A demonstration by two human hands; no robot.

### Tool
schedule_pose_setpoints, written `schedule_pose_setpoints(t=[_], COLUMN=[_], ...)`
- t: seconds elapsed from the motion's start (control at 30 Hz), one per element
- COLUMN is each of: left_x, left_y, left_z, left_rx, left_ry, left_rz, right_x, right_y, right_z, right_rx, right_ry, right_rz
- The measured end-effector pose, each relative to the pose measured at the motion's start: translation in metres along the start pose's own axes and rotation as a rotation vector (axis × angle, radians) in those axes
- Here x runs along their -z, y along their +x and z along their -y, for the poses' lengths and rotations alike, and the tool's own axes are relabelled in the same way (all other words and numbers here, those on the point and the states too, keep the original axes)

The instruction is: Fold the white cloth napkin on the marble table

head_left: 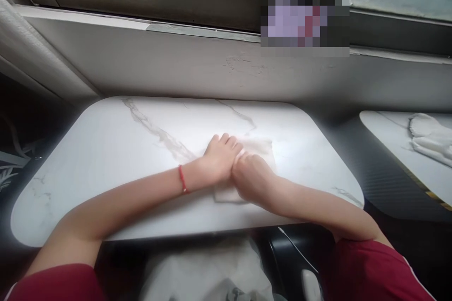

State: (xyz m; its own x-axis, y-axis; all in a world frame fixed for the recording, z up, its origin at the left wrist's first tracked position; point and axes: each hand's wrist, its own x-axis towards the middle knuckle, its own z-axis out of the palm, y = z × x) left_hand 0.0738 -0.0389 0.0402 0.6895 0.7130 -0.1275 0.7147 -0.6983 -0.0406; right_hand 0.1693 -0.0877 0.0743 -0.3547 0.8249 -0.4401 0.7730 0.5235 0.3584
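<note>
A pale, thin cloth (pixel 264 149) lies spread on the white marble-patterned table (pixel 106 150), partly covered by both hands. My left hand (pixel 221 156), with a red string bracelet (pixel 182 178) at the wrist, is closed on the cloth with its fingers bent. Right beside it, touching it, my right hand (pixel 253 175) is curled into a fist over the cloth. A pinched bit of the cloth shows between the two hands; the fingertips of the right hand are hidden.
A second white table (pixel 395 136) stands to the right, with a crumpled white cloth (pixel 431 138) on it. A wall and window ledge (pixel 197 70) run along the back. Below the near edge are a white bag (pixel 208 273) and a white cable (pixel 298 249).
</note>
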Motion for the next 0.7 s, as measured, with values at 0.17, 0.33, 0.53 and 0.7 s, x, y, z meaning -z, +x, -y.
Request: schedule_pose_setpoints(t=[0.17, 0.33, 0.53, 0.7], left_x=[-0.011, -0.03, -0.025, -0.023], left_y=[0.024, 0.068, 0.118, 0.135], left_z=[0.014, 0.035, 0.051, 0.051], left_rx=[0.07, 0.163, 0.263, 0.31], left_ry=[-0.029, -0.03, -0.022, 0.003], left_rz=[-0.115, -0.289, -0.323, -0.357], right_x=[-0.004, -0.015, -0.046, -0.065], right_y=[0.025, 0.064, 0.109, 0.125], right_z=[-0.029, -0.068, -0.113, -0.139], right_rx=[-0.063, -0.168, -0.18, -0.142], right_ry=[0.122, 0.182, 0.303, 0.409], right_rz=[-0.064, -0.154, -0.363, -0.439])
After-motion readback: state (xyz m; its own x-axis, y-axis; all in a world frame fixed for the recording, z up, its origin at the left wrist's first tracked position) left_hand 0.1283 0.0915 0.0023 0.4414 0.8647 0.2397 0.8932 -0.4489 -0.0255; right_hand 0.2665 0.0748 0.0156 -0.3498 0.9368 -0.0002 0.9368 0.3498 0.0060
